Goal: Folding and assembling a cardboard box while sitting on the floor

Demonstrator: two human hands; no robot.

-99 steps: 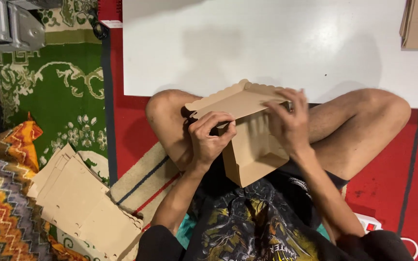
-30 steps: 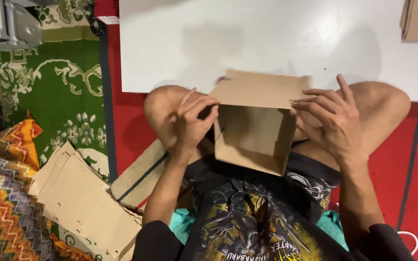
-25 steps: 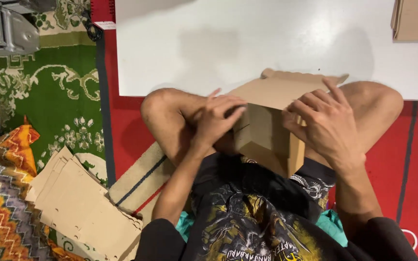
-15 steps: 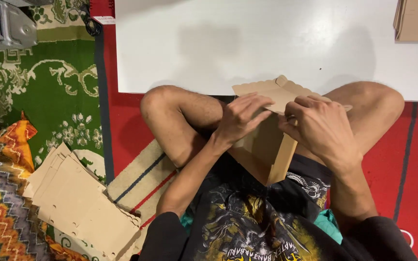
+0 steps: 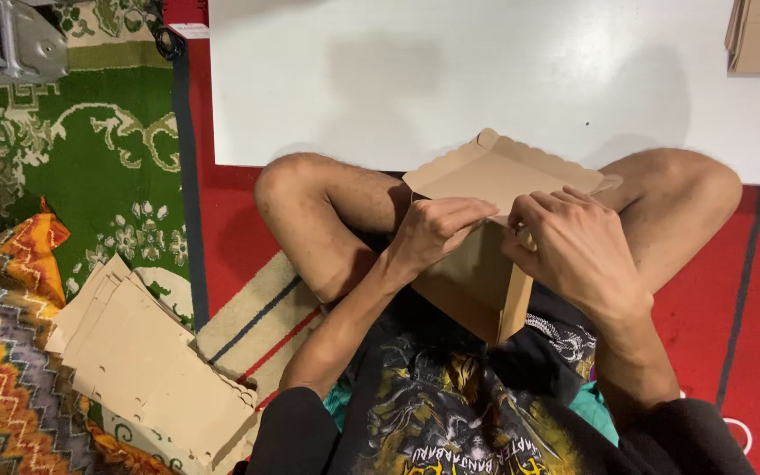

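Head view: the brown cardboard box [image 5: 485,264] sits in the person's lap, below the white worktop [image 5: 485,79]. Left hand [image 5: 433,233] and right hand [image 5: 573,251] pinch its scalloped flap [image 5: 494,171], fingers pressed together, mid-fold; seating that flap looks next. Flat blanks [image 5: 151,369] lie nearby.

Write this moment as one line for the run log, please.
left hand: grips cardboard box | right hand: grips box's scalloped flap | box: over lap, partly folded | flat cardboard stack: on rug, person's left
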